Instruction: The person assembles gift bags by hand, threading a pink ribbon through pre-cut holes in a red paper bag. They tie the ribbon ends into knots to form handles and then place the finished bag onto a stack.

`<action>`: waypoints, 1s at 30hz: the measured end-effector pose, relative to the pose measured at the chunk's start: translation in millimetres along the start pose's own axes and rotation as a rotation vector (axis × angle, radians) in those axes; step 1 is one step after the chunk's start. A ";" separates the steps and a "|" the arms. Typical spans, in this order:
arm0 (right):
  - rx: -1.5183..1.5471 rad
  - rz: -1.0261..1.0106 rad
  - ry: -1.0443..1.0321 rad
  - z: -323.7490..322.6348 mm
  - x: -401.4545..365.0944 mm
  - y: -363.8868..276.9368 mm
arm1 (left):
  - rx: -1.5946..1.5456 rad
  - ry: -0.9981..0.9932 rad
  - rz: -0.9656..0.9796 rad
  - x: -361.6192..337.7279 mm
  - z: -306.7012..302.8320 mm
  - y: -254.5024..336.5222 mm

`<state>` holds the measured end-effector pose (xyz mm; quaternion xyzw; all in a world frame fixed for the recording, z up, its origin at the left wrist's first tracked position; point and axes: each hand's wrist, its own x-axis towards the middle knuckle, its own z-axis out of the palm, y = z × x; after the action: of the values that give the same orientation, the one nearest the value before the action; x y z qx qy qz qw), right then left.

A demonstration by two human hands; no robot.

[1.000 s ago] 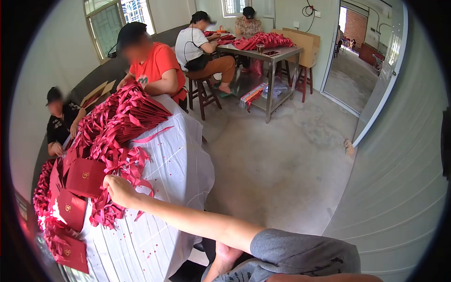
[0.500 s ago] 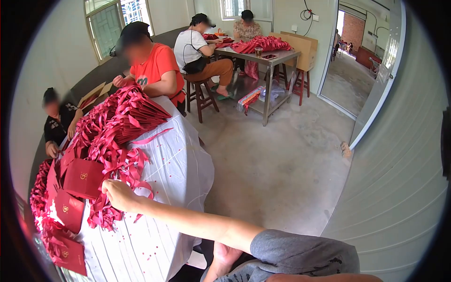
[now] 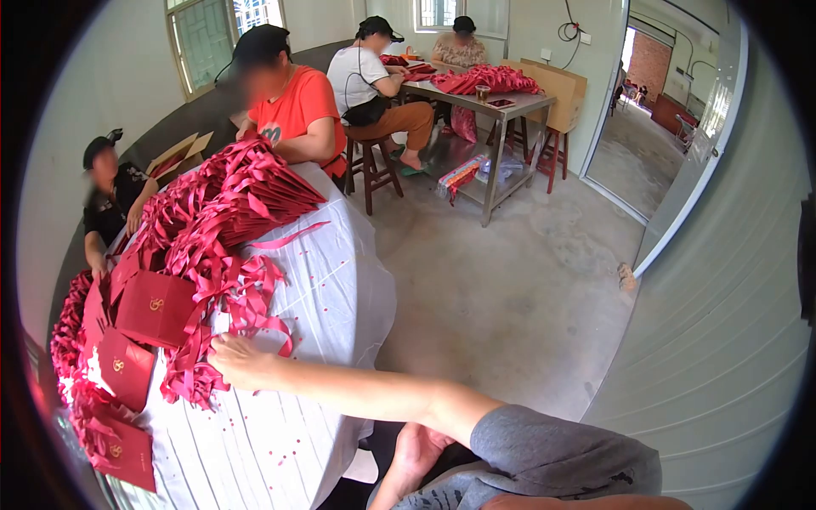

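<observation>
Right grip (image 3: 242, 363) at the edge of tangled ribbons (image 3: 248, 297); chief risk, a snag.
Nearest me: left grip (image 3: 418, 450), low by my lap, apart from the goods; its closure I cannot tell. Right grip: narrow, fingers drawn together; whether a ribbon is pinched, I cannot tell. Touching or just beside it: ribbons, crossed and looped; a pull on one could tighten others or drag a bag askew. Beyond the fingertips, to picture-left: red bag with gold mark (image 3: 158, 308), leaning among others; a knock could slide or crease it. Below that: second red bag (image 3: 124, 367), overlapping ribbons, liable to shift with them. Beneath: white cloth (image 3: 327, 285) over the surface; a dragging wrist could ruck it. Farther up: fanned stack (image 3: 276, 194), its leaning layers liable to slump if tugged.
</observation>
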<state>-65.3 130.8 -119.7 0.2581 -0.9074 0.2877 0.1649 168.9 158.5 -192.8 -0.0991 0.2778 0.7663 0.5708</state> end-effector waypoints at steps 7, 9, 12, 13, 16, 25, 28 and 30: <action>-0.078 -0.059 0.093 5.4 9.4 3.9 | 0.677 -0.159 0.138 -58.1 -10.7 28.3; -0.092 -0.126 -0.004 -15.0 11.5 3.4 | 0.826 -0.208 0.108 -95.9 -10.0 43.7; 0.062 0.010 -0.178 -32.8 22.2 13.3 | 1.053 -0.328 0.208 -167.7 0.5 81.5; 0.182 -0.012 -0.115 -33.0 27.1 24.0 | 0.987 -0.350 0.276 -192.0 1.6 93.7; 0.269 -0.065 -0.170 -67.6 38.9 36.9 | 0.982 -0.155 0.454 -257.6 -0.6 130.3; 0.808 0.109 0.120 -47.2 52.5 78.6 | 1.516 1.018 1.108 -253.0 -68.5 304.3; 0.971 0.213 0.104 -58.6 47.4 75.1 | 1.879 1.314 1.242 -244.6 -93.8 370.6; 1.005 0.174 0.131 -66.1 45.2 67.3 | 2.147 1.501 1.320 -238.9 -129.3 416.3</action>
<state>-130.0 201.3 -77.4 0.2107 -0.6630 0.7164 0.0527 -161.0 -187.8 -57.5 0.1395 0.9216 0.0824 -0.3527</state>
